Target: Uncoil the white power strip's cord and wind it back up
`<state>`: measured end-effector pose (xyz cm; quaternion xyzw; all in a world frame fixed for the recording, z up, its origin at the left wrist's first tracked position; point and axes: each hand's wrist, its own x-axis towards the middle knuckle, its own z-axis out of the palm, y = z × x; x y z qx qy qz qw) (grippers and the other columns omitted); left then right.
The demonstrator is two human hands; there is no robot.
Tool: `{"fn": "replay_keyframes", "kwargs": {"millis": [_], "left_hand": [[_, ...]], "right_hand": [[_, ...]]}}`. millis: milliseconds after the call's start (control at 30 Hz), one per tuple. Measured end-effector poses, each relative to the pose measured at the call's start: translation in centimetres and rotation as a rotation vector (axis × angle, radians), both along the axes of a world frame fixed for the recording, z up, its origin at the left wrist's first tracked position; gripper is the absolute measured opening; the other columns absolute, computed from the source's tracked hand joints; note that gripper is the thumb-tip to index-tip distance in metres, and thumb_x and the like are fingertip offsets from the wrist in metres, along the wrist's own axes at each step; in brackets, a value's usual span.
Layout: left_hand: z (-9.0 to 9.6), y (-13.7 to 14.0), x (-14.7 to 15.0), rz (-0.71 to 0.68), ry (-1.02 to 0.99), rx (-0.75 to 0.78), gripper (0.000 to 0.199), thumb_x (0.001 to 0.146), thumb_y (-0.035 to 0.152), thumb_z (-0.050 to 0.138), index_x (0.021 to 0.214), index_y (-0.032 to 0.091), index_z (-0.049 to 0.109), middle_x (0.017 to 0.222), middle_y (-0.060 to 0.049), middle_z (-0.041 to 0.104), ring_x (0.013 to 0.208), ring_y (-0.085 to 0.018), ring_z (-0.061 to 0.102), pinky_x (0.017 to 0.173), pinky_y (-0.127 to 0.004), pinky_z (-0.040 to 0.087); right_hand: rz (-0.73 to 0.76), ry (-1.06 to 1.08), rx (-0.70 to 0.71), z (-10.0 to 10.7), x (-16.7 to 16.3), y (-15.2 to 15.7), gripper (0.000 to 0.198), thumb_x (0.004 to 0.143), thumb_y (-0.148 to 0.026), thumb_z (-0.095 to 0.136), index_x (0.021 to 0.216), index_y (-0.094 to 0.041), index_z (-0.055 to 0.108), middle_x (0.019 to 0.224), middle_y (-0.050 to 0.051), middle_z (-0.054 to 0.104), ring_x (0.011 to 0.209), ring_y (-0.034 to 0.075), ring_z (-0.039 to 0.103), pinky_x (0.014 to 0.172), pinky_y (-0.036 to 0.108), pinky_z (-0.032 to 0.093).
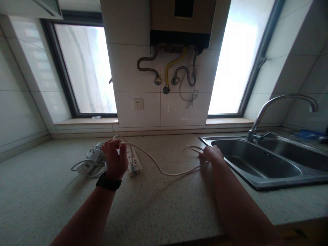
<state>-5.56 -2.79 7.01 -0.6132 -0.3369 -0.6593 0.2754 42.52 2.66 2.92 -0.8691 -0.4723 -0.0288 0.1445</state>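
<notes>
A white power cord (166,173) runs in a sagging curve between my two hands, above the speckled countertop. My left hand (115,158), with a black band on the wrist, is closed on the cord. Just beside it lies a white power strip (133,160), partly hidden by that hand. My right hand (212,154) grips the cord's other stretch near the sink's left edge, and a short loop of it sticks out past the fingers. To the left of my left hand sits a bundle of coiled white cable (89,164), some of it behind the wrist.
A double steel sink (256,159) with a curved faucet (279,99) is at the right. Above the counter (164,208), a water heater (183,20) with hoses hangs on the tiled wall, near a wall socket (138,104). Windows flank it.
</notes>
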Motion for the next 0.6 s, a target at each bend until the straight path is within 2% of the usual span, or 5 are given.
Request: {"fn": "replay_keyframes", "kwargs": {"millis": [67,133,300,433,600], "left_hand": [[0.0,-0.1,0.0,-0.002,-0.001,-0.004,0.017,0.097,0.028,0.046,0.103,0.013,0.049,0.091,-0.008,0.049,0.089,-0.016,0.044,0.085,-0.034,0.033],[0.1,-0.1,0.1,-0.006,0.002,-0.004,0.016,0.097,0.028,0.046,0.103,0.013,0.049,0.091,-0.007,0.049,0.089,-0.016,0.043,0.085,-0.034,0.033],[0.1,0.0,0.2,-0.02,-0.001,-0.003,0.016,0.097,0.026,0.044,0.105,0.013,0.049,0.093,-0.008,0.05,0.09,-0.016,0.044,0.086,-0.035,0.033],[0.1,0.1,0.3,-0.044,-0.009,0.003,0.016,0.097,0.028,0.044,0.103,0.013,0.049,0.093,-0.008,0.05,0.09,-0.016,0.045,0.086,-0.036,0.034],[0.0,-0.1,0.5,-0.07,0.002,-0.022,0.015,0.097,0.027,0.043,0.101,0.013,0.049,0.09,-0.007,0.05,0.089,-0.016,0.044,0.085,-0.036,0.033]], "right_hand": [[0.025,-0.06,0.012,0.6,-0.5,-0.4,0.062,0.067,-0.063,0.074,0.111,-0.018,0.073,0.132,0.021,0.05,0.12,0.041,0.049,0.083,0.047,0.046],[0.179,0.024,0.053,1.3,-1.1,-0.7,0.053,0.076,-0.064,0.065,0.097,-0.016,0.075,0.112,0.019,0.062,0.103,0.034,0.059,0.079,0.042,0.046],[0.315,0.632,0.445,2.8,-3.7,-0.9,0.05,0.076,-0.053,0.072,0.104,-0.012,0.069,0.073,0.008,0.063,0.064,0.016,0.057,0.056,0.026,0.04],[0.367,1.098,0.639,4.2,-6.5,-1.7,0.05,0.072,-0.042,0.079,0.109,-0.014,0.061,0.09,0.006,0.066,0.06,0.011,0.058,0.051,0.022,0.044],[0.383,1.343,0.944,6.3,-8.0,-2.2,0.067,0.064,-0.037,0.086,0.117,-0.016,0.051,0.098,0.006,0.065,0.062,0.011,0.059,0.046,0.018,0.042]]}}
